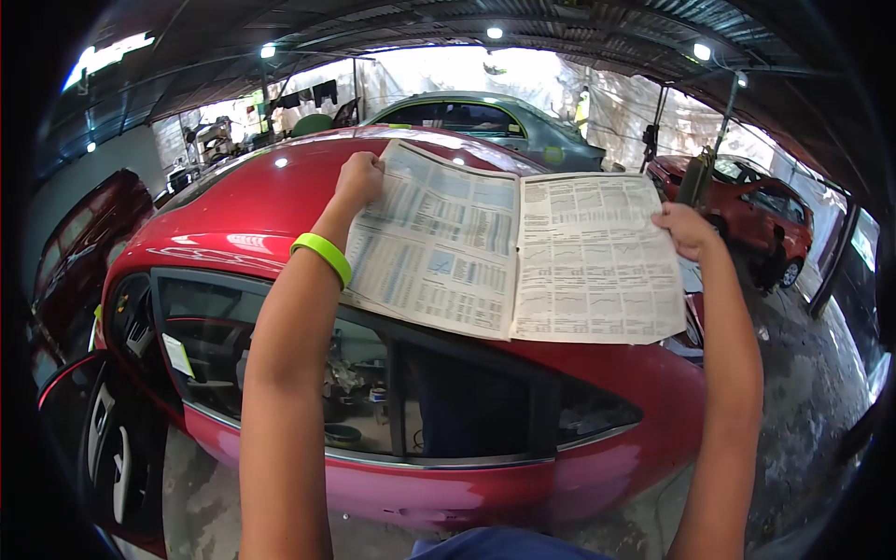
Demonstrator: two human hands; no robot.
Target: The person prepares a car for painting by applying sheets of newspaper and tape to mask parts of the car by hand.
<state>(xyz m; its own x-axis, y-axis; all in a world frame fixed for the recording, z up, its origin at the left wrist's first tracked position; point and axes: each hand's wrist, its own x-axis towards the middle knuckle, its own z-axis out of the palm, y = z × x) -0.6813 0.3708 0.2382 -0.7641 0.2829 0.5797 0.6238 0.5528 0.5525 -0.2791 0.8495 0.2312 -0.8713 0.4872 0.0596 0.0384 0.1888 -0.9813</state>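
A newspaper (439, 252) is spread wide between my two hands, its pages full of tables and small charts, with a fold down the middle. My left hand (362, 179) grips its upper left edge, fingers closed; a bright yellow-green band (322, 259) circles that wrist. At the right edge my right hand (686, 231) pinches the paper between thumb and fingers. Behind and below the sheet is a red car (252, 201), whose roof and side windows it partly covers. Pinkish patches (373, 490) show on the car's lower side.
The red car's front door (117, 457) stands open at the left. Beyond its roof is a grey-green car (560, 140), with another red car (784, 219) at the right. A dark red panel (89, 243) leans by the left wall. Concrete floor (803, 411) stretches along the right.
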